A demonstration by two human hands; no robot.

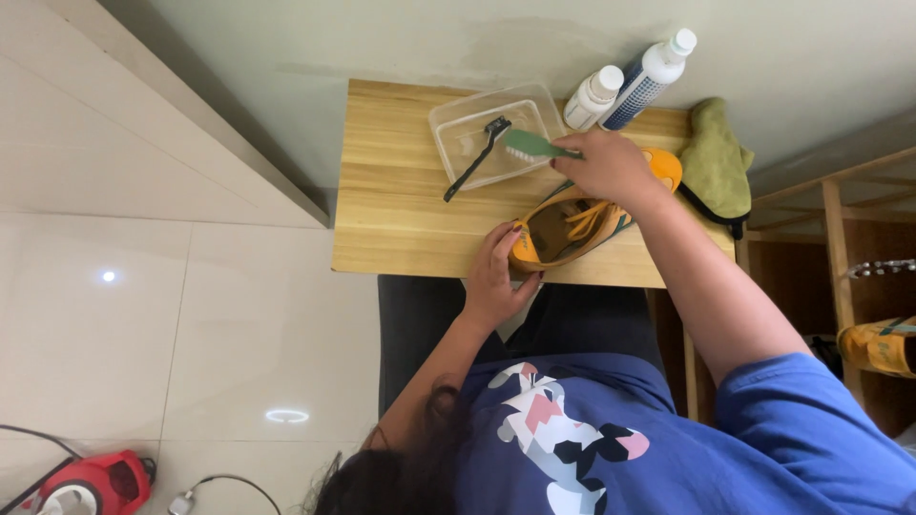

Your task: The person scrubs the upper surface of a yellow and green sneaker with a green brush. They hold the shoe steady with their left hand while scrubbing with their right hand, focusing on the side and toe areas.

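**Hands on an orange shoe at a small wooden table**

The left hand (496,277) grips the heel end of an orange shoe (563,229), fingers curled over its rim and thumb along the side. The shoe lies on the near right part of the wooden table (401,191), its opening facing up and its toe pointing toward the far right edge. The right hand (611,167) hovers over the shoe's front, fingers closed round the handle of a green brush (530,145), whose head reaches over a clear plastic tub (458,119). A black brush (474,157) leans in that tub. Two white bottles (625,81) stand at the table's far edge, and a green cloth (716,157) lies just right of the shoe.
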